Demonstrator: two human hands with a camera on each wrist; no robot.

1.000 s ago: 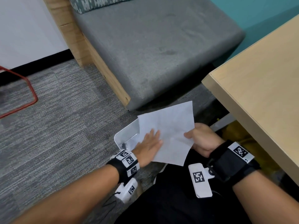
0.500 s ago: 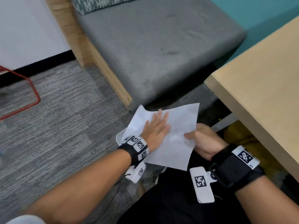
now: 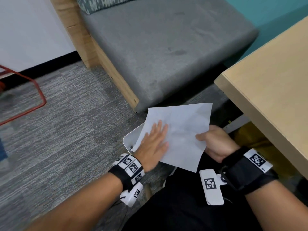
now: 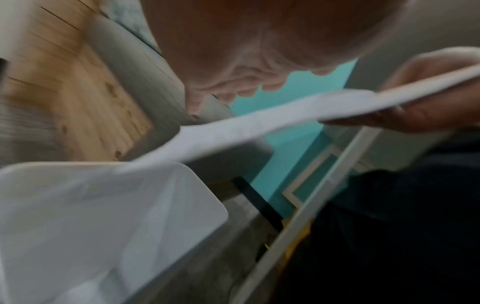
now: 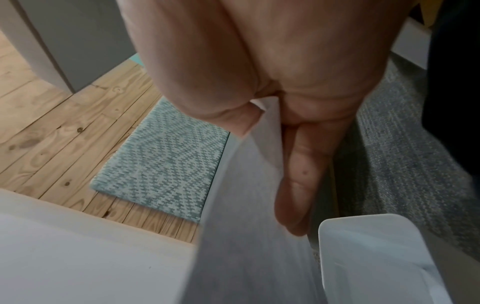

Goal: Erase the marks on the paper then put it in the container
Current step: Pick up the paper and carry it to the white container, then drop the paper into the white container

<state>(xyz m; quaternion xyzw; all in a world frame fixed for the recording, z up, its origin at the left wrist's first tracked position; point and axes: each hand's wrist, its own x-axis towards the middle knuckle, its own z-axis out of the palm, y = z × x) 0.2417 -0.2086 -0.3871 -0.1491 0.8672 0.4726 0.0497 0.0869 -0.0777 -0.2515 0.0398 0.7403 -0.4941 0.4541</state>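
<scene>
Paper [image 3: 181,130] above white container [image 3: 131,139]

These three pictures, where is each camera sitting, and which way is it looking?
Head: worn on the head, looking down at the paper, left hand, right hand and both forearms.
Left wrist: under the left hand, looking along its fingers, over the white container.
Right wrist: behind the right hand pinching the paper's edge.
All three share paper and container.

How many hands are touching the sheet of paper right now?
2. The left hand lies flat on top of the paper, over the white container. The right hand pinches the paper's right edge.
</scene>
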